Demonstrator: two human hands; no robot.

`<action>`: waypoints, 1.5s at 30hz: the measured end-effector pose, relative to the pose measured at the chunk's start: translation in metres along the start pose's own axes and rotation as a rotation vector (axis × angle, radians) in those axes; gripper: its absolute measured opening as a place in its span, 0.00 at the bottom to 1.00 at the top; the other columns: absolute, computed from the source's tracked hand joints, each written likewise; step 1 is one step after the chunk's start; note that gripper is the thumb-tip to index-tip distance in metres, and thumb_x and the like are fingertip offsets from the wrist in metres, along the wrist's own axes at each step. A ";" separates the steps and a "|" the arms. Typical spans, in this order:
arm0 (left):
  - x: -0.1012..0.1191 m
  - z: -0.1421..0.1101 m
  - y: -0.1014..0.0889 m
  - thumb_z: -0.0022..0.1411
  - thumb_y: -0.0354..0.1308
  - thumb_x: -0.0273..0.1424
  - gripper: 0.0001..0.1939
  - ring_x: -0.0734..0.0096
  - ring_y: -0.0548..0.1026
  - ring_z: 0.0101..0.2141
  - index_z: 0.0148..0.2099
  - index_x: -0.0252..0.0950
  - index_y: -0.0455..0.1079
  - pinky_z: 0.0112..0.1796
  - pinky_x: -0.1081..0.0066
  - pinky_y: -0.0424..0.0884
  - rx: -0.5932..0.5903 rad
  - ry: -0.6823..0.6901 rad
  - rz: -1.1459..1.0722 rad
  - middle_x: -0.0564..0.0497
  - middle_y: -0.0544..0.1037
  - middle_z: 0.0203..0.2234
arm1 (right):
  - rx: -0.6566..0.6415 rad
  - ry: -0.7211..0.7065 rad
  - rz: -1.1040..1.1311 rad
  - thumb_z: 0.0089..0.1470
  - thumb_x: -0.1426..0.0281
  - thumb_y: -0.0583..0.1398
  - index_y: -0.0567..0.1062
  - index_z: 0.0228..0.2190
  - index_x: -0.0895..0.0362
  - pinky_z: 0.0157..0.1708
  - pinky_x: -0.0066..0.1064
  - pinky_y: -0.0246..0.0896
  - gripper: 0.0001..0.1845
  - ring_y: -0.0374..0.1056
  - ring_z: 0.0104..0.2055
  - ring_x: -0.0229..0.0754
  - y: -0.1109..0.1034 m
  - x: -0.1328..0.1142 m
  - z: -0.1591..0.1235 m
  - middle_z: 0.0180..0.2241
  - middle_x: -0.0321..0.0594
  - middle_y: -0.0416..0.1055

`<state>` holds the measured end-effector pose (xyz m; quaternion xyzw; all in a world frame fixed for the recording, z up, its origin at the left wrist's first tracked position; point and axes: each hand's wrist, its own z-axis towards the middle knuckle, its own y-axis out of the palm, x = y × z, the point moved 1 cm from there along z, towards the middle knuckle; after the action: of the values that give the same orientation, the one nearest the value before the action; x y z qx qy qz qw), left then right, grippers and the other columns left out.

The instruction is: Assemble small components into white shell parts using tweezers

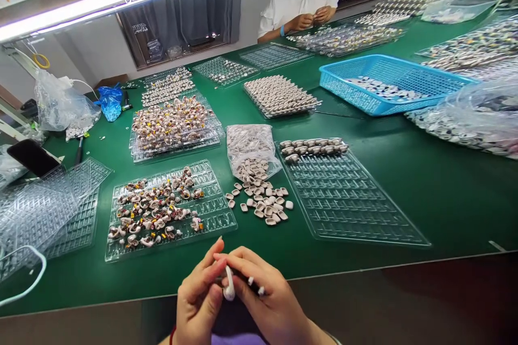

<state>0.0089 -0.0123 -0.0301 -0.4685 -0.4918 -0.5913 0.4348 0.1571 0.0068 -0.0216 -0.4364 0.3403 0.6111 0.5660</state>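
Below the table's front edge, my left hand point(199, 294) and my right hand point(269, 294) meet, fingers closed around a small white earphone part point(229, 287) with a curved arm and a rounded end. The fingertips of both hands touch it. Two small white tips point(256, 285) poke out between the fingers of my right hand; what they belong to is hidden. Beyond my hands lies a clear tray point(218, 221) with many similar parts showing coloured bits. Right of it, loose beige shell caps point(270, 207) spill from a plastic bag point(250, 143).
A clear slotted tray point(356, 205) on the right has capped pieces along its far end. Stacked filled trays point(172, 126), a blue basket point(388, 86) and a phone point(33, 157) stand around the green table point(324, 264). Across it sits another person point(301, 8).
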 end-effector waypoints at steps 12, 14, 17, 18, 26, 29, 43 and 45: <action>-0.004 0.026 0.006 0.57 0.65 0.35 0.17 0.56 0.81 0.43 0.49 0.42 0.78 0.43 0.68 0.78 0.000 -0.152 0.089 0.44 0.81 0.47 | -0.032 0.044 -0.327 0.57 0.71 0.53 0.76 0.29 0.55 0.26 0.30 0.65 0.12 0.68 0.27 0.42 -0.022 0.011 0.011 0.25 0.41 0.71; 0.001 0.034 -0.002 0.56 0.66 0.35 0.19 0.59 0.81 0.43 0.51 0.44 0.76 0.42 0.69 0.78 0.075 -0.134 0.114 0.46 0.82 0.46 | 0.024 0.186 -0.513 0.56 0.69 0.54 0.78 0.32 0.54 0.30 0.31 0.67 0.12 0.70 0.29 0.43 -0.061 0.022 0.029 0.26 0.40 0.75; 0.008 0.039 -0.016 0.57 0.65 0.36 0.17 0.62 0.81 0.41 0.49 0.42 0.76 0.39 0.72 0.78 0.184 -0.113 0.154 0.46 0.83 0.42 | 0.205 0.355 -0.709 0.58 0.67 0.55 0.79 0.36 0.57 0.27 0.34 0.64 0.13 0.70 0.27 0.46 -0.136 0.043 0.066 0.23 0.40 0.74; 0.009 0.040 -0.020 0.56 0.66 0.36 0.16 0.62 0.81 0.40 0.48 0.41 0.77 0.38 0.73 0.78 0.203 -0.112 0.168 0.47 0.84 0.40 | 0.255 0.420 -0.780 0.58 0.67 0.56 0.79 0.34 0.59 0.27 0.35 0.64 0.13 0.70 0.27 0.46 -0.159 0.050 0.078 0.22 0.41 0.73; 0.010 0.043 -0.041 0.56 0.65 0.36 0.13 0.60 0.81 0.35 0.43 0.38 0.78 0.33 0.71 0.77 0.279 0.014 0.474 0.48 0.84 0.33 | 0.310 0.702 -1.068 0.62 0.66 0.59 0.70 0.50 0.58 0.44 0.43 0.69 0.16 0.70 0.46 0.46 -0.212 0.097 0.130 0.51 0.45 0.69; 0.012 0.047 -0.051 0.58 0.62 0.34 0.12 0.62 0.80 0.32 0.45 0.37 0.76 0.30 0.69 0.75 0.295 0.152 0.708 0.48 0.83 0.32 | 0.277 0.740 -1.098 0.62 0.66 0.59 0.70 0.50 0.58 0.44 0.44 0.69 0.16 0.70 0.46 0.46 -0.207 0.103 0.128 0.50 0.45 0.69; 0.012 0.072 -0.029 0.58 0.62 0.30 0.04 0.58 0.70 0.33 0.31 0.36 0.75 0.37 0.61 0.66 0.101 0.275 1.473 0.48 0.73 0.28 | 0.187 0.399 -0.845 0.57 0.70 0.60 0.77 0.37 0.59 0.30 0.33 0.68 0.07 0.72 0.31 0.44 -0.125 0.045 0.090 0.32 0.43 0.75; 0.013 0.068 -0.026 0.58 0.62 0.29 0.05 0.60 0.69 0.33 0.30 0.36 0.75 0.37 0.62 0.66 0.112 0.297 1.398 0.49 0.72 0.27 | 0.047 0.293 -0.719 0.53 0.70 0.63 0.78 0.33 0.55 0.31 0.29 0.69 0.04 0.72 0.31 0.41 -0.082 0.035 0.070 0.32 0.38 0.76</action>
<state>-0.0098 0.0580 -0.0169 -0.5655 -0.0415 -0.2057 0.7976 0.2287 0.0946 -0.0198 -0.5973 0.2569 0.2969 0.6994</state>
